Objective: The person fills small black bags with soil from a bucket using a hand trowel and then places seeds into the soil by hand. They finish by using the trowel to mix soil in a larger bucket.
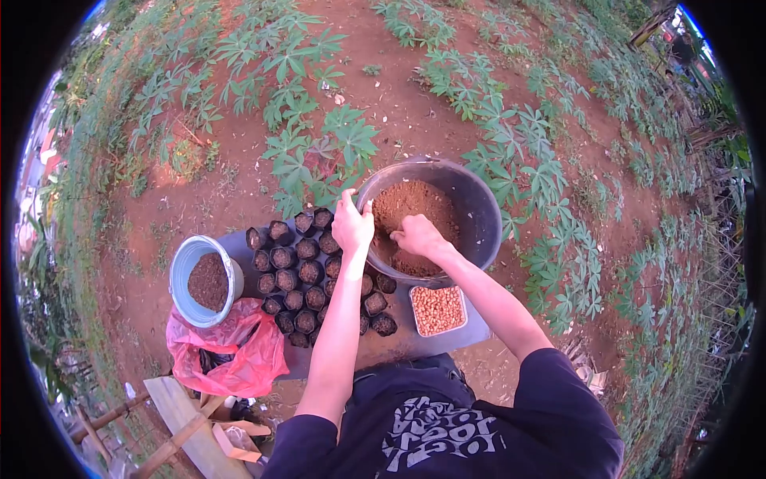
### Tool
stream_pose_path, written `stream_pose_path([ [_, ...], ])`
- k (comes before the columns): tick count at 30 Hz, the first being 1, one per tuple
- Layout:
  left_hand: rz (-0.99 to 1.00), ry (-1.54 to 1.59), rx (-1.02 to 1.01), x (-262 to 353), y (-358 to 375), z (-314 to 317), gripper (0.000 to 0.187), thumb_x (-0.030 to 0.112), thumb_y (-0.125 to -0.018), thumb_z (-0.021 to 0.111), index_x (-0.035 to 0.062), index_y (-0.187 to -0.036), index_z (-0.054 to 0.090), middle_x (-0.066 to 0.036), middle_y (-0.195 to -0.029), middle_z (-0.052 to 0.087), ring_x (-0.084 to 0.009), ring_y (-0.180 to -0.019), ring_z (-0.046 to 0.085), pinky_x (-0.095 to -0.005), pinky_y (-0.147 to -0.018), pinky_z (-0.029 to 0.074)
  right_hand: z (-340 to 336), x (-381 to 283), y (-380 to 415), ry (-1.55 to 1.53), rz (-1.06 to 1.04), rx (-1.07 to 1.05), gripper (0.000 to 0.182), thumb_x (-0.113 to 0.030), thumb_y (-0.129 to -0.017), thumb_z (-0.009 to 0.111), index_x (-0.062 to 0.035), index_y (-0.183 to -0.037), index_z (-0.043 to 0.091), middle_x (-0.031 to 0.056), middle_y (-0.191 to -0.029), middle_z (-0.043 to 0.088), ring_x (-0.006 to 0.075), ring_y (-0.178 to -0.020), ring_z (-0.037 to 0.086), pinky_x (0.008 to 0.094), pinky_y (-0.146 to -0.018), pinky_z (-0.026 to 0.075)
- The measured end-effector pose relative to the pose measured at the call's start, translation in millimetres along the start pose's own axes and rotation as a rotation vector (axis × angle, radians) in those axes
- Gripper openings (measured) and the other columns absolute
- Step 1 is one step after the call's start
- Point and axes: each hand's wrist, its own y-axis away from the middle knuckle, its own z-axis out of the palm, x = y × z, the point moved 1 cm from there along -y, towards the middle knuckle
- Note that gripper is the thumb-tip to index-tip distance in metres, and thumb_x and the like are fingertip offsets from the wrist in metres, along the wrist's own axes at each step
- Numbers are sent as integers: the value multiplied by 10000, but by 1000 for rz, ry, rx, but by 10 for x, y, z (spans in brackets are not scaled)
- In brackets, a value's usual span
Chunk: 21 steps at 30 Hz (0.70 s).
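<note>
A large dark basin holds loose brown soil. My left hand is at the basin's left rim, thumb and fingers closed around the edge. Inside the basin, my right hand has its fingers curled down at the soil; what they hold, if anything, is hidden. Left of the basin stand several small black seedling bags filled with soil, some of them covered by my left forearm. A clear square tub of orange-brown corn kernels sits just below the basin, near my right forearm.
A light blue bucket with dark soil stands at the table's left end. Beside it lies a pink plastic bag. Wooden planks are at lower left. Leafy plants grow in the reddish ground beyond.
</note>
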Motion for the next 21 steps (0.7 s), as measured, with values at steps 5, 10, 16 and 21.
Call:
stream_pose_path([
  [5,-2,-96,-11,42,-1,-6,475,284,-879,744,158,-1291,545,-156,-1146,675,-401,-1014,679,-518,-827,538,-330,372,-278,-191,66,102,338,-313,-916,695,17,-946,761,286,-924,712,412,-957,708,474,-915,548],
  [10,3,-103,-3,71,17,-28,480,276,-875,748,172,-1302,556,-140,-1141,675,-389,-999,680,-505,-818,533,-676,842,-227,-167,196,105,356,-312,-936,669,34,-968,749,296,-958,707,426,-980,699,482,-926,545],
  [16,-2,-139,8,39,-11,15,488,288,-875,748,169,-1306,553,-153,-1113,681,-385,-983,684,-501,-807,533,-915,950,416,-126,182,49,351,-306,-901,692,34,-976,738,290,-939,710,426,-966,703,498,-906,548],
  [21,35,-142,36,52,6,9,469,293,-877,744,168,-1289,560,-156,-1088,689,-389,-957,688,-501,-793,535,-1201,467,263,-95,13,78,304,-277,-841,753,-9,-984,759,251,-934,726,382,-958,720,470,-880,570],
])
